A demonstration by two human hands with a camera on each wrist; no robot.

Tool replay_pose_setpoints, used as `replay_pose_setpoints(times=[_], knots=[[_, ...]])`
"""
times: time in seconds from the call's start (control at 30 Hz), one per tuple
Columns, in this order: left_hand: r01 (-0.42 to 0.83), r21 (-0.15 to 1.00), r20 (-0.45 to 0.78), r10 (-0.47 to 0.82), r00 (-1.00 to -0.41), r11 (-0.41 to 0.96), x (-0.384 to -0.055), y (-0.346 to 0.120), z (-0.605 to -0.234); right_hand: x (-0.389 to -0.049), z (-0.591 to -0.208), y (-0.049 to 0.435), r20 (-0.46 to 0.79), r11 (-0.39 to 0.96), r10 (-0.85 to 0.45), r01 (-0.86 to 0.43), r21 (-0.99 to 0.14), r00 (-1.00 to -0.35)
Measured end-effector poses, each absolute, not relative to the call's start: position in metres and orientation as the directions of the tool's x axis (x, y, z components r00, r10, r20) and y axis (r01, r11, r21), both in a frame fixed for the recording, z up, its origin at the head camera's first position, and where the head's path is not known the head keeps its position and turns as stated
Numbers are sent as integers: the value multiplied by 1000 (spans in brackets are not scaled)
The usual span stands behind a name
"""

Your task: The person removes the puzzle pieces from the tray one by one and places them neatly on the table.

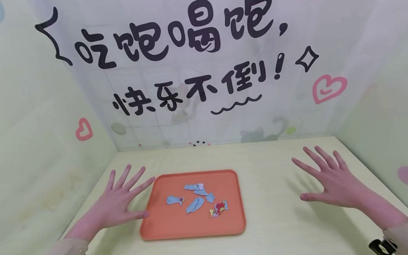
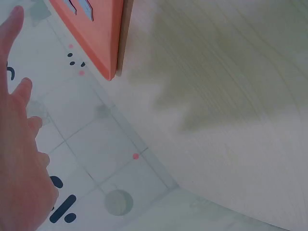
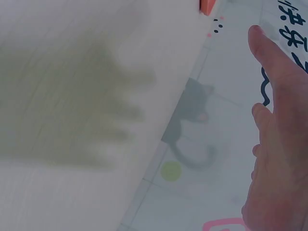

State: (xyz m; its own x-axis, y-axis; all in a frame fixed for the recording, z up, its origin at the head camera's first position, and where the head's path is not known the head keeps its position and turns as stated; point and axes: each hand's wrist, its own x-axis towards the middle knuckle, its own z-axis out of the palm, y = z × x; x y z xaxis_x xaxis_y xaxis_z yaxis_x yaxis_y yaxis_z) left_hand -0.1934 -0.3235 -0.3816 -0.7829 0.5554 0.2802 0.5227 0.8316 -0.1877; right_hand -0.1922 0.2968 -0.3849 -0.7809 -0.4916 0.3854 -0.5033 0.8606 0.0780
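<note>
Several light-blue paper pieces (image 1: pixel 194 205) lie scattered on an orange tray (image 1: pixel 194 228) in the head view. One piece (image 1: pixel 221 207) at the right bears a red and yellow print. My left hand (image 1: pixel 117 203), fingers spread and holding nothing, hovers at the tray's left edge; its thumb and index tips overlap the rim in view, and I cannot tell whether they touch it. Well to the right of the tray, my right hand (image 1: pixel 334 183) is held over the table with its fingers spread, also holding nothing. Each wrist view shows its hand above the table.
The pale wooden table (image 1: pixel 271 215) is enclosed by a back wall (image 1: pixel 204 123) with dark lettering and by pale side walls (image 1: pixel 386 136). Hand shadows fall on the tabletop. A dark band (image 1: pixel 383 246) sits at the right wrist.
</note>
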Motion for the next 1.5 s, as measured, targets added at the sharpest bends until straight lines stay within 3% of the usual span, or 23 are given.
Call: replay_pose_setpoints(times=[0.3, 0.5, 1.17, 1.5], knots=[[512, -165, 317, 537, -782, 843, -176, -329, -385, -203, -374, 279, 392, 838, -524, -539, 79, -757], [481, -114, 318, 491, -811, 869, -162, -331, -391, -209, -370, 267, 369, 823, -547, -564, 73, -751], [379, 206, 322, 304, -897, 902, -121, -318, -414, -223, -365, 216, 303, 789, -593, -614, 32, -746], [242, 374, 215, 170, -962, 895, -104, -307, -426, -230, -369, 192, 306, 766, -617, -642, 25, -725]])
